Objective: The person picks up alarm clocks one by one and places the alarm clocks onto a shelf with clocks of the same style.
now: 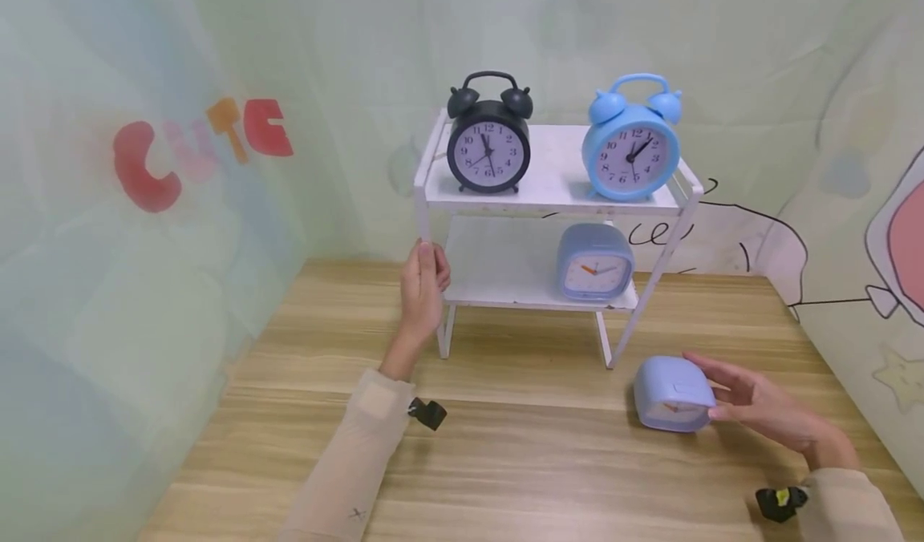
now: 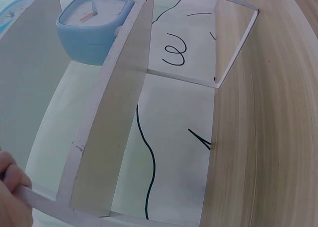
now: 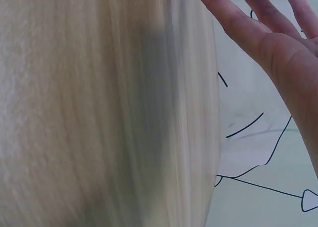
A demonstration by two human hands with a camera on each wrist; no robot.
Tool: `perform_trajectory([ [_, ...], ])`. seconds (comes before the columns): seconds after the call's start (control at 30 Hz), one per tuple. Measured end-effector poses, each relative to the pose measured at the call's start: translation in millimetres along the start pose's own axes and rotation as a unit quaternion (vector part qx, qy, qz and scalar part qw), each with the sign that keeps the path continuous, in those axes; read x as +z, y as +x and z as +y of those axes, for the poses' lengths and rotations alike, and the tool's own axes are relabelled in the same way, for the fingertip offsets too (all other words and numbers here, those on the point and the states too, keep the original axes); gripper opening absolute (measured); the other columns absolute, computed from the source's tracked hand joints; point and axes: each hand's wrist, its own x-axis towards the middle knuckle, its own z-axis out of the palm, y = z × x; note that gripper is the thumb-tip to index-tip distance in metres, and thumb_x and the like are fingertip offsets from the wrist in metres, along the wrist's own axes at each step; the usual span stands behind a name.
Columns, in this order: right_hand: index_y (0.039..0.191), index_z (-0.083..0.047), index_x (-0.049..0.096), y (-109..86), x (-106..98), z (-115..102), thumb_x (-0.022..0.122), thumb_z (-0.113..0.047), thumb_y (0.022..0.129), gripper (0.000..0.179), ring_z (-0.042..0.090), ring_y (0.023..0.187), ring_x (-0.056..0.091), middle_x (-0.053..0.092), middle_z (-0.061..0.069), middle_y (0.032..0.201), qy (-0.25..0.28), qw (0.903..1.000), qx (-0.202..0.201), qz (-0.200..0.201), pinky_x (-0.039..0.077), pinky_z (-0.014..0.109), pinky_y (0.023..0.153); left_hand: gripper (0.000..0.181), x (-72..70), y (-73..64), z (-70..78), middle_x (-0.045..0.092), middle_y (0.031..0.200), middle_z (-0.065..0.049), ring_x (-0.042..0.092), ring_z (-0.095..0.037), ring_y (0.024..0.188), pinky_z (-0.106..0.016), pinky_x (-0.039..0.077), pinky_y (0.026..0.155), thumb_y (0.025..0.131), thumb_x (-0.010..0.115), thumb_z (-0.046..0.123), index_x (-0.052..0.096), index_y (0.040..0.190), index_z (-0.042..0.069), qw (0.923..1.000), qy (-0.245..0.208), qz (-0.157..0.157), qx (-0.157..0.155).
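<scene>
At the left front post of a white two-tier shelf (image 1: 498, 208), my left hand (image 1: 422, 281) grips the upright below the top tier. The left wrist view shows part of that hand (image 2: 12, 192) at its lower left edge, against the white frame. Low by the table's right side, my right hand (image 1: 758, 402) holds a lavender square alarm clock (image 1: 671, 390) at its right end, thumb at the front and fingers behind. Its dial faces forward and is seen at a steep angle. Only a sliver of it enters the right wrist view, above the right hand (image 3: 268, 38).
On the top tier stand a black twin-bell alarm clock (image 1: 488, 153) and a light-blue twin-bell alarm clock (image 1: 631, 153). A blue square clock (image 1: 595, 261) sits on the lower tier's right end. Patterned cloth walls (image 1: 346, 165) enclose the wooden table (image 1: 520, 462).
</scene>
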Motion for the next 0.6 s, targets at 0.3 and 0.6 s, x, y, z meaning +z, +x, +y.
perform_trajectory([
  [0.3, 0.154, 0.005, 0.021, 1.8, -1.4, 5.0, 0.053, 0.016, 0.094, 0.068, 0.004, 0.131, 0.047, 0.041, -0.018, 0.152, 0.055, 0.9982, -0.019, -0.015, 0.045, 0.024, 0.101, 0.038, 0.9, 0.6, -3.6, 0.029, 0.058, -0.026, 0.028, -0.006, 0.052, -0.017, 0.022, 0.046, 0.108, 0.018, 0.0, 0.035, 0.077, -0.014, 0.9998, 0.012, 0.002, 0.017],
  [0.6, 0.151, 0.009, 0.025, 3.1, -2.0, 4.8, 0.055, 0.017, 0.092, 0.067, 0.003, 0.13, 0.047, 0.043, -0.017, 0.151, 0.051, 0.9982, -0.029, -0.012, 0.045, 0.023, 0.101, 0.049, -0.1, -0.6, -8.2, 0.031, 0.057, -0.018, 0.028, -0.007, 0.049, -0.018, 0.022, 0.043, 0.112, 0.024, 0.022, 0.036, 0.077, -0.009, 0.9997, 0.008, 0.007, 0.023],
])
